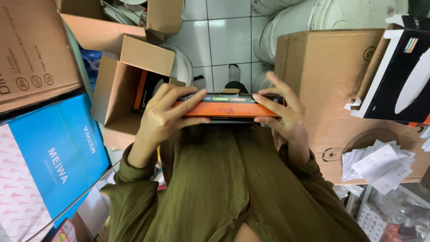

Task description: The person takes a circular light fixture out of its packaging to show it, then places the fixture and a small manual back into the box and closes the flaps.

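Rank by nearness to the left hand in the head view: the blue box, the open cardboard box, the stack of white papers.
From the left hand:
1. Open cardboard box, just beside it, to its left.
2. Blue box, farther left and lower.
3. Stack of white papers, far right.

We see a slim orange-and-black box (228, 106) of smooth printed card with a slight sheen, held against an olive garment (215, 179) of soft matt woven cloth that creases in folds. Around it the open carton (117, 85) and the large carton (331, 76) are plain brown corrugated cardboard, matt and a little rough, while the blue box (58, 152) has a smoother printed coating and the black-and-white box (396, 76) looks semi-glossy. We also note glossy white ceramic floor tiles (226, 40), a loose pile of thin white paper slips (378, 163), and smooth white plastic buckets (291, 22).
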